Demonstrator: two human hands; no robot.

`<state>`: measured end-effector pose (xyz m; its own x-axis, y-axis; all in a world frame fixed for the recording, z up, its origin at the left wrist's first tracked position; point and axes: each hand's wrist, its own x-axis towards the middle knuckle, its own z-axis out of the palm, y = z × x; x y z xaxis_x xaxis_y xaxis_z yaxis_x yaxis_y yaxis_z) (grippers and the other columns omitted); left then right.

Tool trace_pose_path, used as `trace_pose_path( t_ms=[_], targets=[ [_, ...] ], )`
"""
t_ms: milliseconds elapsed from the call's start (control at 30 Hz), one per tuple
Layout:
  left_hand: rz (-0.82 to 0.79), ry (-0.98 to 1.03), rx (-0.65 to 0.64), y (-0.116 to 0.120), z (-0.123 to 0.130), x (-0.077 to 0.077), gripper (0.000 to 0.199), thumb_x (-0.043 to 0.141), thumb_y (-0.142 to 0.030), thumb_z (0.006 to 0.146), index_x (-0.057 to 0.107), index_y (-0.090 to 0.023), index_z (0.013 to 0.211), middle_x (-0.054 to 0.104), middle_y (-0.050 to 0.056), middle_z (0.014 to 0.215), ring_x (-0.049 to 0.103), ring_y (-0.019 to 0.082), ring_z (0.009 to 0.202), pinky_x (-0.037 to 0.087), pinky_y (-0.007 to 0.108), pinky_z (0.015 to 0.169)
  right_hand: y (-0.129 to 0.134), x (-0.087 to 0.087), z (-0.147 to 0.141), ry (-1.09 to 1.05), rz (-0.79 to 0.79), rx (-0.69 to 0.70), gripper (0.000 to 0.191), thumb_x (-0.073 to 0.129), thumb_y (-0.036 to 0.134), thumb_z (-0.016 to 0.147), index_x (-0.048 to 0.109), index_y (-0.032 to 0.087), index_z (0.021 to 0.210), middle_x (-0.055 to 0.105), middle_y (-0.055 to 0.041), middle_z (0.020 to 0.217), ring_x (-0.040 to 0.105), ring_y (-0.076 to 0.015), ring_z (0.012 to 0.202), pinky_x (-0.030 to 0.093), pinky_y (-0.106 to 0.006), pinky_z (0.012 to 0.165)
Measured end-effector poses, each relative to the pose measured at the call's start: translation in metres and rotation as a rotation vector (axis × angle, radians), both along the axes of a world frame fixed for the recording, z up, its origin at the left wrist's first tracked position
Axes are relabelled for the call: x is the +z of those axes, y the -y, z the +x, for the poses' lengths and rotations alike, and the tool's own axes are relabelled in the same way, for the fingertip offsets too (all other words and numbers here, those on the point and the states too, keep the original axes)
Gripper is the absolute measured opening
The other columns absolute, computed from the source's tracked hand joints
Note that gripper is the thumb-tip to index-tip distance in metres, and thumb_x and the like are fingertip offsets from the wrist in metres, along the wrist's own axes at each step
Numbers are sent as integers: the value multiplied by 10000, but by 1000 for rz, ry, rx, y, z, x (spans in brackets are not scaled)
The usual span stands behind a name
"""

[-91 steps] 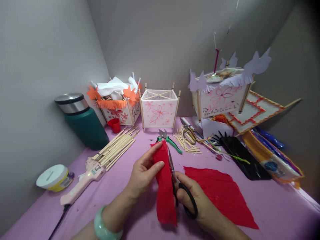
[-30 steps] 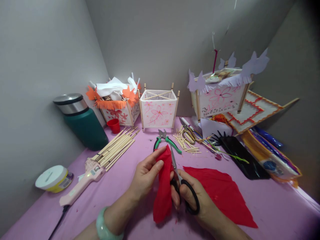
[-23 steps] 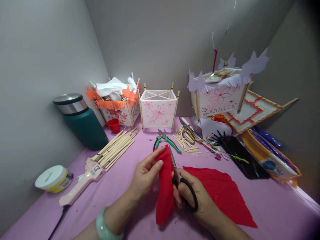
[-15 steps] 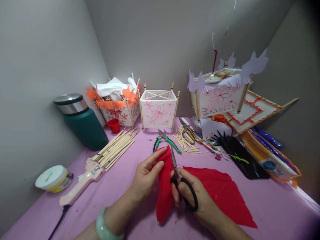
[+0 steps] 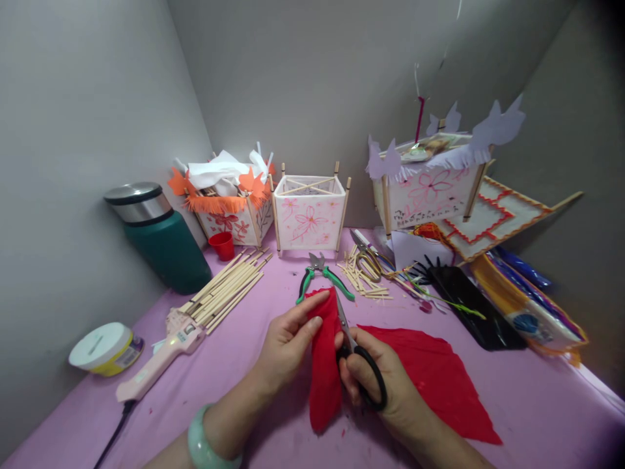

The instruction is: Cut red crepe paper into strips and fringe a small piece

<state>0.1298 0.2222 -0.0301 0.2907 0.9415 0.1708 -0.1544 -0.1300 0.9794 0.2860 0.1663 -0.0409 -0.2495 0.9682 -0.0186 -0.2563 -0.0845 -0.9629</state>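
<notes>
A folded strip of red crepe paper (image 5: 325, 384) hangs from my left hand (image 5: 288, 342), pinched near its top between thumb and fingers. My right hand (image 5: 378, 368) grips a pair of scissors (image 5: 370, 371) with black handles. The scissor blades point up along the strip's right edge, close together; whether they touch the paper I cannot tell. On the table to the right lies a larger red sheet (image 5: 439, 374), partly behind my right hand. Green-handled pliers (image 5: 346, 286) lie just beyond the strip.
A pink glue gun (image 5: 163, 365), bamboo sticks (image 5: 229, 293), a tub (image 5: 105, 348) and a green bottle (image 5: 163, 247) stand or lie left. Decorated lanterns (image 5: 310, 218) line the back. Short stick pieces (image 5: 361, 277), gold-handled scissors (image 5: 368, 267) and a black phone (image 5: 471, 309) lie right.
The red strip's lower end has swung slightly right. The scissors have shifted a little right and down relative to the strip's top; both hands keep their hold.
</notes>
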Motion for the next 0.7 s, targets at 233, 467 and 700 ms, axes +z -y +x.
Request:
trace_pose_path(
  t_ms=[233,467,700],
  targets=[
    [19,-3,-17,0,0,-1,353,626,-273,876,677,-240,1224,686,54,1245,649,210,1114,497,293,972,1,4,-1,11,58,7,535,627,684,781,509,186,934,518,58,550,415,-85,467,319,-203,468],
    [21,-22,-12,0,0,1,357,632,-291,863,688,-215,1208,702,73,1212,668,230,1076,520,321,946,-2,-1,1,-7,74,14,524,614,676,797,518,182,942,497,66,534,391,-77,442,300,-196,436],
    [9,0,-22,-1,0,0,348,647,-300,857,696,-232,1195,687,71,1239,649,238,1119,502,334,980,-2,0,1,-6,76,-2,526,621,669,797,520,178,956,512,58,553,405,-82,458,314,-202,450]
  ],
)
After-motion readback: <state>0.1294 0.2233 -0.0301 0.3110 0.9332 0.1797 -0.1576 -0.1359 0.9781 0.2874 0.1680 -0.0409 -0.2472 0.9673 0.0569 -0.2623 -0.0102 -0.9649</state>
